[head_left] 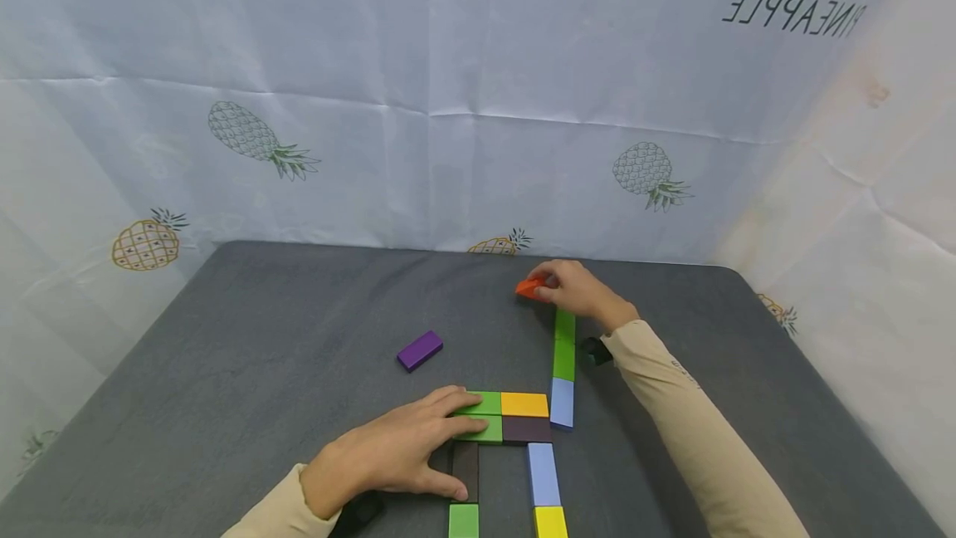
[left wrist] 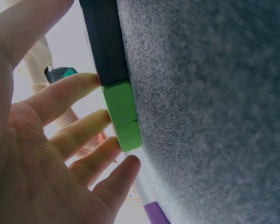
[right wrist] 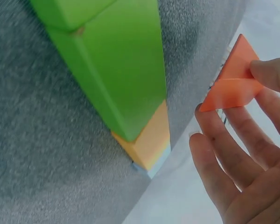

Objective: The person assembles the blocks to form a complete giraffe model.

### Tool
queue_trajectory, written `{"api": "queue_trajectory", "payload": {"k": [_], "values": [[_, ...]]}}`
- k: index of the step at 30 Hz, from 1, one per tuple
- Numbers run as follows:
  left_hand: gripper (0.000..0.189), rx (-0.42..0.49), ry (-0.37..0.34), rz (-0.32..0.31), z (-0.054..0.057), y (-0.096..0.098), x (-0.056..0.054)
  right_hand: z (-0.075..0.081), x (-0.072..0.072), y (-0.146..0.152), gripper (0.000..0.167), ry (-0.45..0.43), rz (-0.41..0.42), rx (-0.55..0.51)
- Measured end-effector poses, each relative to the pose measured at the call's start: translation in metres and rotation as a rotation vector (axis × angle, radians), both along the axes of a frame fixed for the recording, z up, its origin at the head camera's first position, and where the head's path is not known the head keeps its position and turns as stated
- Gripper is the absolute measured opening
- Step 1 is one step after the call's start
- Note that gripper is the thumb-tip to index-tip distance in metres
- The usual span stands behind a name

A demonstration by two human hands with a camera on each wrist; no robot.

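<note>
My right hand [head_left: 581, 289] pinches an orange-red triangular block [head_left: 529, 287] between thumb and fingers. It is above the far end of a column of blocks, and the right wrist view shows the orange-red block [right wrist: 235, 77] apart from the green block [right wrist: 116, 60] there. Beyond that green block lie an orange block [right wrist: 151, 135] and a light blue one. My left hand [head_left: 399, 447] rests with spread, fairly straight fingers on two green blocks [head_left: 489, 430] at the left end of a crosspiece. Its thumb lies by a dark brown block [head_left: 466, 471].
Beside the green blocks lie a yellow-orange block [head_left: 524, 404] and a dark block [head_left: 526, 430]. Light blue blocks [head_left: 543, 476] and a yellow block [head_left: 550, 521] continue on the right. Off to the left lies a purple block [head_left: 420, 351]. A pineapple-print curtain [head_left: 448, 164] hangs behind the grey table [head_left: 246, 372].
</note>
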State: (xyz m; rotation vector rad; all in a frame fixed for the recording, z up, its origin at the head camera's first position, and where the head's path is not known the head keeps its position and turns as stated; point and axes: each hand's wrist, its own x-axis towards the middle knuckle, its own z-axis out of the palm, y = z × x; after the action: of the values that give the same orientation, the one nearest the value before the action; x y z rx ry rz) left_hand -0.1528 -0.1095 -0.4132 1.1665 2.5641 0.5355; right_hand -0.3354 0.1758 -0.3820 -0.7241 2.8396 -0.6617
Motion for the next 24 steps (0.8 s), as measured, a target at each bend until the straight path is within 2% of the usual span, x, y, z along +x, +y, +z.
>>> {"api": "queue_trajectory", "payload": {"k": [15, 24], "values": [[0.068, -0.006, -0.010, 0.001, 0.001, 0.000, -0.001, -0.002, -0.001, 0.031, 0.035, 0.039, -0.049, -0.088], [0.069, 0.004, 0.000, -0.003, 0.001, 0.001, 0.000, -0.006, 0.000, 0.050, 0.038, 0.018, -0.105, -0.124]]}}
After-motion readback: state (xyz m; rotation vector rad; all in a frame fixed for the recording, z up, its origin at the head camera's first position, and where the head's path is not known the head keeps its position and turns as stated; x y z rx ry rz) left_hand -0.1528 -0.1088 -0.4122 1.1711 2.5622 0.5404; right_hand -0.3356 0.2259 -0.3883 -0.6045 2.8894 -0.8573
